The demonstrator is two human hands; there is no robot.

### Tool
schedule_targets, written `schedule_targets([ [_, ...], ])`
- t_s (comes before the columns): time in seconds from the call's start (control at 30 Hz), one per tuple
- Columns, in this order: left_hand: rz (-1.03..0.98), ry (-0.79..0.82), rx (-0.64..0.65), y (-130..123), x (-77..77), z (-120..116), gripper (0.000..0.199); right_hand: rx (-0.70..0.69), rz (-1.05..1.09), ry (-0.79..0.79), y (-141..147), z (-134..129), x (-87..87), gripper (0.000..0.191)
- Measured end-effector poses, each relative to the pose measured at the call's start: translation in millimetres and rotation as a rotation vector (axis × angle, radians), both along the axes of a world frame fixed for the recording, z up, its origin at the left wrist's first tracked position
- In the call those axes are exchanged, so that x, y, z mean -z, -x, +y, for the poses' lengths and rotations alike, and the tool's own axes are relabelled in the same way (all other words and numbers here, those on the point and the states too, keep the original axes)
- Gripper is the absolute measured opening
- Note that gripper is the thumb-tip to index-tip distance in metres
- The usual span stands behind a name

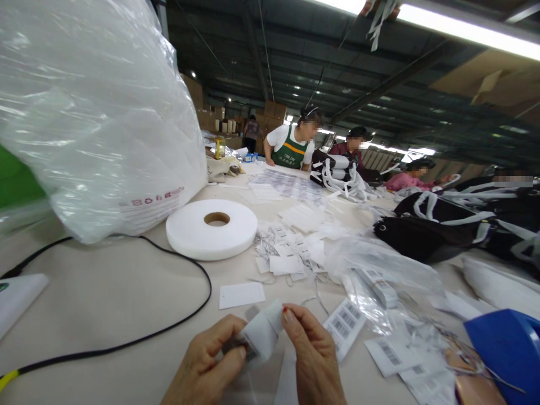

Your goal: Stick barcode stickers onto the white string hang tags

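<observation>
Low in the middle of the head view, my left hand (211, 357) is closed around a whitish folded sheet (265, 332). Some grey, dark-marked pieces show between its thumb and fingers; I cannot make out their kind. My right hand (314, 351) pinches the sheet's upper right edge between thumb and forefinger. Just beyond my hands lies a blank white tag (242, 295). Beside my right hand is a sheet of barcode labels (345, 326). Farther out is a heap of white hang tags (291, 253) with strings.
A large white roll of tape (189, 233) lies left of the tags. A plastic-wrapped bundle (101, 124) rises at left, with a black cable (169, 326) below it. Barcode tags (390, 354) and a blue object (502, 349) lie right. Black bags (426, 230) and co-workers (291, 146) are beyond.
</observation>
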State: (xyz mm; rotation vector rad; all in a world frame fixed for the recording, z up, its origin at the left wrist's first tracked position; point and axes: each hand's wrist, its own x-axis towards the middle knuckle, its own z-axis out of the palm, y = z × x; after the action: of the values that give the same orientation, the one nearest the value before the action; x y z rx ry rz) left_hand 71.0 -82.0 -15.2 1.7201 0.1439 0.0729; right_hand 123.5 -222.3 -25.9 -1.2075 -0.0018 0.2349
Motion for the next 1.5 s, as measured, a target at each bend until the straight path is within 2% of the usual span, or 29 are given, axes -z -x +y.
schedule_targets([
  [0.07,0.045,0.01,-0.011,-0.3,0.8,3.1,0.017,0.081,-0.118,0.038,0.9,-1.0,0.8,0.021],
  [0.17,0.072,-0.008,-0.043,-2.2,2.5,7.6,0.019,0.158,-0.411,0.198,0.6,-4.8,4.7,0.016],
  [0.27,0.105,-0.235,-0.17,-5.8,5.1,13.7,0.016,0.233,-0.858,0.433,-5.0,-14.4,5.7,0.018],
  [0.33,0.116,-0.417,-0.31,-8.1,8.6,19.4,0.015,0.246,-1.188,0.581,-10.8,-23.0,3.3,0.026],
  [0.43,-0.077,-0.662,-0.507,-8.7,14.2,27.8,0.024,0.251,-1.52,0.733,-17.4,-32.5,-0.1,0.038],
  [0.5,-0.312,-0.802,-0.562,-6.3,14.6,29.8,0.032,0.306,-1.571,0.764,-18.0,-33.9,1.0,0.037],
  [0.53,-0.409,-0.81,-0.559,-4.4,13.1,28.9,0.032,0.337,-1.558,0.766,-17.1,-33.2,2.7,0.035],
  [0.57,-0.456,-0.747,-0.53,-2.1,10.7,26.6,0.028,0.366,-1.534,0.764,-15.9,-32.0,4.7,0.034],
  [0.63,-0.37,-0.419,-0.359,2.3,4.3,18.8,0.014,0.386,-1.503,0.774,-12.8,-29.4,8.8,0.033],
  [0.7,-0.143,0.023,-0.092,5.4,-1.4,9.4,0.026,0.37,-1.501,0.795,-10.6,-27.9,11.6,0.034],
  [0.77,0.069,0.392,0.093,6.4,-4.9,1.6,0.038,0.352,-1.503,0.811,-10.1,-28.4,12.6,0.036],
  [0.8,0.134,0.519,0.132,6.3,-5.7,-1.1,0.04,0.344,-1.504,0.819,-10.6,-29.2,12.7,0.036],
  [0.87,0.199,0.664,0.144,5.2,-5.7,-4.0,0.04,0.297,-1.515,0.835,-12.8,-31.3,12.2,0.038],
  [1.07,0.311,0.775,0.163,2.2,1.8,-2.6,0.032,0.0,-1.511,0.78,-19.2,-31.2,13.3,0.042],
  [1.17,0.316,0.801,0.185,2.0,2.4,-2.2,0.023,-0.067,-1.45,0.74,-18.4,-26.6,15.7,0.043],
  [1.27,0.313,0.811,0.178,3.5,-2.8,-2.5,0.02,-0.06,-1.413,0.726,-17.9,-23.2,15.9,0.041],
  [1.4,0.31,0.805,0.052,6.6,-8.9,-2.9,0.023,-0.082,-1.398,0.731,-17.9,-22.8,10.4,0.046],
  [1.5,0.251,0.79,-0.084,6.0,-6.1,-1.9,0.025,-0.077,-1.287,0.725,-13.1,-20.9,7.3,0.034],
])
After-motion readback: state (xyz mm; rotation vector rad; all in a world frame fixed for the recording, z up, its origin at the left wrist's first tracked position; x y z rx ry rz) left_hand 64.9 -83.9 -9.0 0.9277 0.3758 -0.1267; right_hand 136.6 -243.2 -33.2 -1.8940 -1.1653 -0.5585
